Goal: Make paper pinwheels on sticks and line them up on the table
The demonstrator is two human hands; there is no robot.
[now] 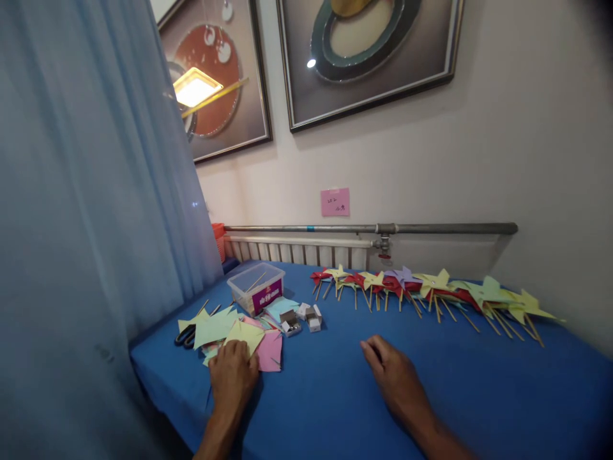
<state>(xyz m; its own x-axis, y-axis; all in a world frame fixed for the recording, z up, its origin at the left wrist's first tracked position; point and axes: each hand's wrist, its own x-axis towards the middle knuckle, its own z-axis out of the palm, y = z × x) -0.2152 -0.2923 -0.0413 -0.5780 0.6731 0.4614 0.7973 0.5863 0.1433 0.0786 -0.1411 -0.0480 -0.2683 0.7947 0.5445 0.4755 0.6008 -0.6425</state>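
**Paper squares under our left hand**

Paper squares [239, 335], yellow-green & pink, lie in a loose pile on the blue table [335, 396], just in front of the clear plastic box [256, 287]. Our left hand [233, 374] rests palm-down w/ fingers curled onto the pile's near edge; no pinch seen. Our right hand [393, 374] lies flat, fingers together, on bare cloth well right of the pile, so left is far nearer. Scissors [186, 337] sit left of the pile; finished pinwheels [431, 291] line the wall beyond.
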